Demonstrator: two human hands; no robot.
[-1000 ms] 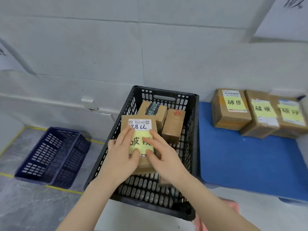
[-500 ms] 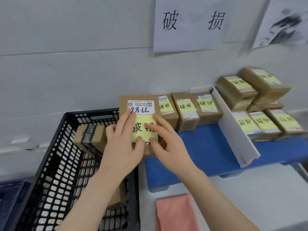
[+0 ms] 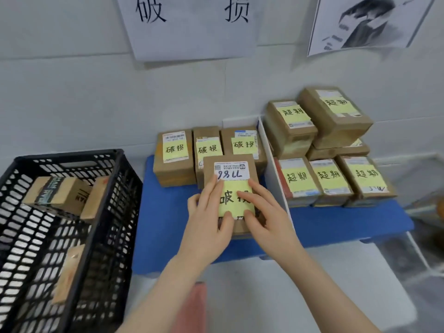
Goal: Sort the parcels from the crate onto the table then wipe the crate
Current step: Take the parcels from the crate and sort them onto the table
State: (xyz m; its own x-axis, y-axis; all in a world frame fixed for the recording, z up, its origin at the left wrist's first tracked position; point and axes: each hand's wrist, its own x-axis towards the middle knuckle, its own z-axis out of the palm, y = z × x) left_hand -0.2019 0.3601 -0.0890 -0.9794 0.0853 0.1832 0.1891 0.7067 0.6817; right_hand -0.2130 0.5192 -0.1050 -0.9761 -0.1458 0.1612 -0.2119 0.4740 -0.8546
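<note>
Gripping the yellow-noted parcel (image 3: 231, 174) with my left hand (image 3: 209, 227) and right hand (image 3: 271, 222), I hold it over the blue worktop (image 3: 168, 224), just in front of a row of labelled parcels (image 3: 174, 159).

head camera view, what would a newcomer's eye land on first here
The left hand and right hand hold a parcel with a yellow note in the middle, blue mat beneath it. Behind stands a row of three boxes with matching notes, and right of a white divider a bigger stack. At left, a black crate holds a few more.
</note>
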